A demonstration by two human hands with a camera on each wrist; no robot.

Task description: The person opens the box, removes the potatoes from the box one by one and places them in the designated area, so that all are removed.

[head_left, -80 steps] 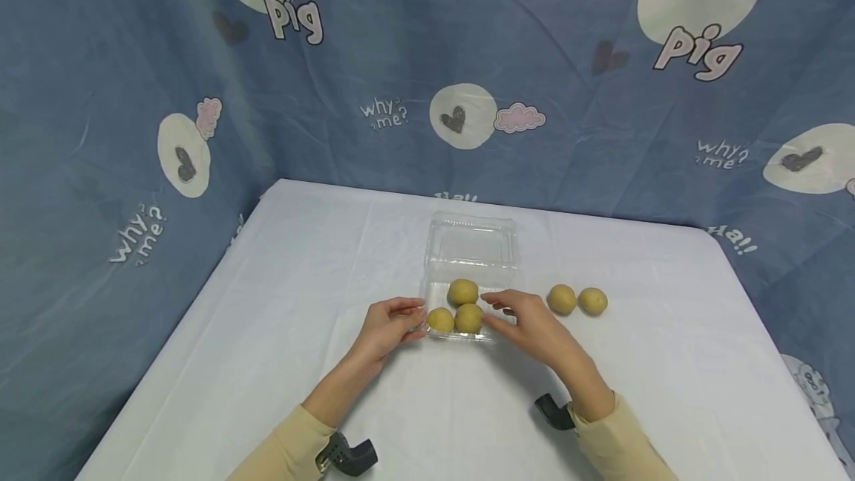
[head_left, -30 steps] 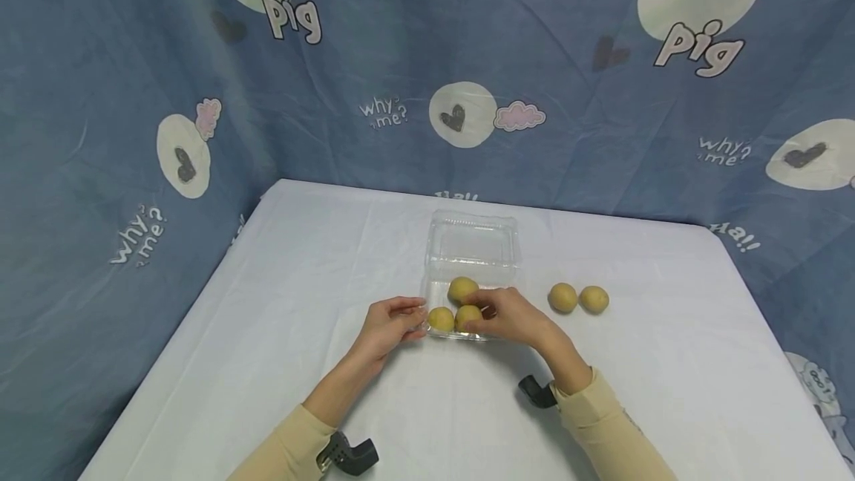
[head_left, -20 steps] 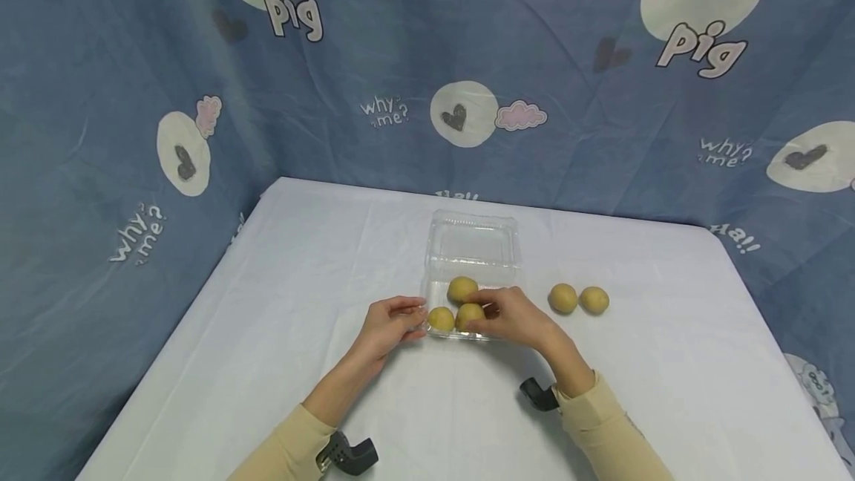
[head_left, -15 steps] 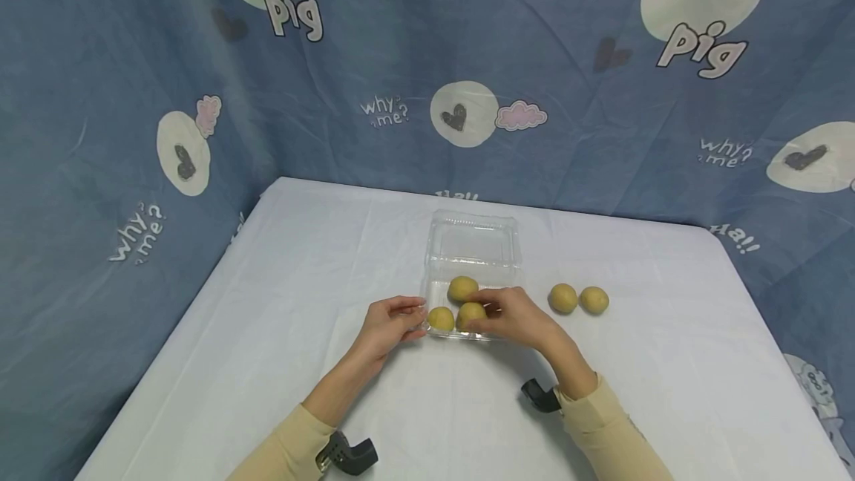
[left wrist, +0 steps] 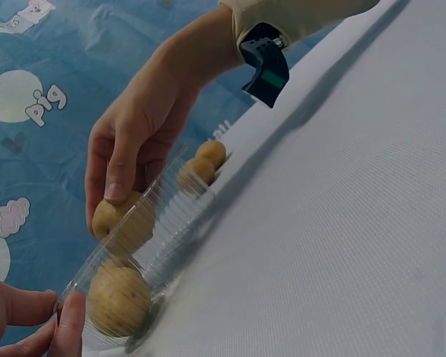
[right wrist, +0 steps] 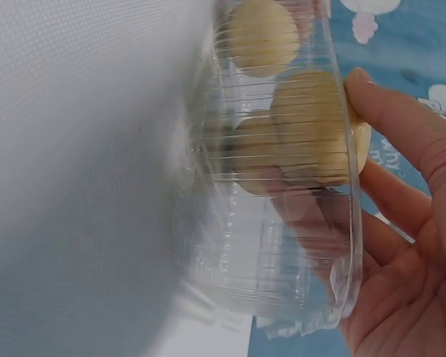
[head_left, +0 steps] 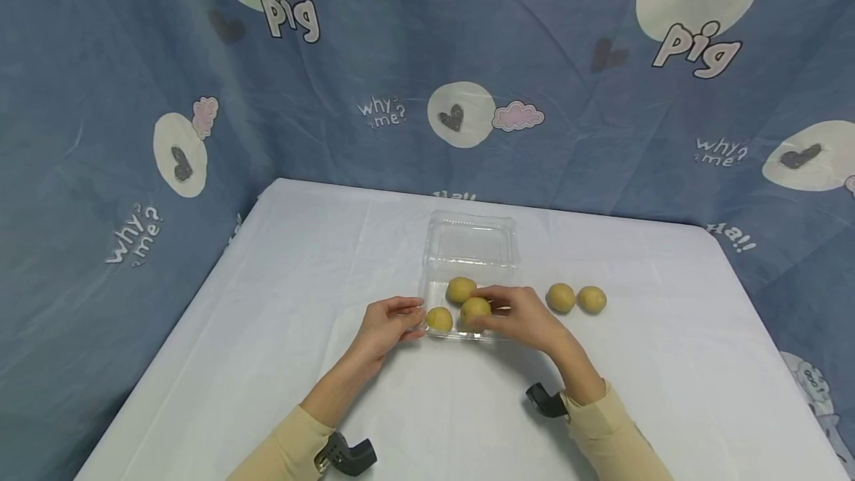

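Observation:
A clear plastic clamshell container [head_left: 470, 242] lies with its lid folded back. My left hand [head_left: 390, 326] pinches its left rim, the thumb and fingers on either side of the wall in the left wrist view. Between the right thumb and fingers is a potato [head_left: 476, 309], which my right hand [head_left: 524, 315] holds at the front of the tray; it sits partly above the rim in the right wrist view [right wrist: 363, 141]. Two more potatoes rest inside, one at the front left [head_left: 439, 319] and one behind [head_left: 461, 289].
Two potatoes [head_left: 560, 298] [head_left: 591, 300] lie side by side on the white cloth to the right of the container. A blue printed curtain [head_left: 374, 147] hangs behind and left of the table [head_left: 320, 243]. Black wrist cameras [head_left: 354, 457] sit on both forearms.
My right hand has reached into the tray, taken hold of the front right potato, and shifted it slightly right and up. My left hand has stayed at the rim.

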